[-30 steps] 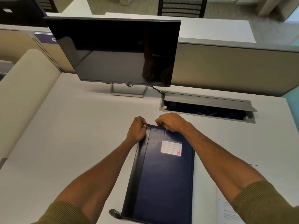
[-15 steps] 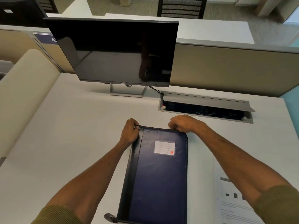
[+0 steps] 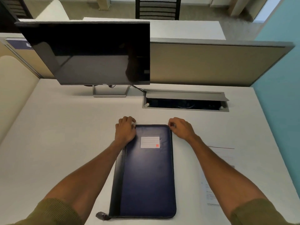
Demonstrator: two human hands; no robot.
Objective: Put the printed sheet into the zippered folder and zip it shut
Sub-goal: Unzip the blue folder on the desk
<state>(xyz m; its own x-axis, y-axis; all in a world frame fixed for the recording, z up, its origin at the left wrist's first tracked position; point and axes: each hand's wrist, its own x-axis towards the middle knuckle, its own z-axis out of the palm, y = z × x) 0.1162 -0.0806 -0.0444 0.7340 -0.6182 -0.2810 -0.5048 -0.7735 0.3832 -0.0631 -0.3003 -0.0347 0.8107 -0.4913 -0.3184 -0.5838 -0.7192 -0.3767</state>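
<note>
Clerk: Surface, item one: white worktop (image 3: 73,135), beige partition (image 3: 211,62) behind. Fixtures?

Checker: Dark monitor (image 3: 90,52) on its stand, far left. Open cable hatch (image 3: 185,96), far right.

Clerk: Task items, location?

Checker: Zippered folder (image 3: 149,176), navy, lying flat and closed at centre, white label (image 3: 150,142) facing up, dark strap tab (image 3: 102,215) at its near left corner. Printed sheet (image 3: 211,192), on the worktop to the right of the folder, partly under the right forearm.

Clerk: Hands?

Checker: Left hand (image 3: 125,132), fingers curled over the folder's far left corner, holding it down. Right hand (image 3: 181,129), at the far right corner, thumb and fingertips pinching a small grey zip pull (image 3: 174,125).
</note>
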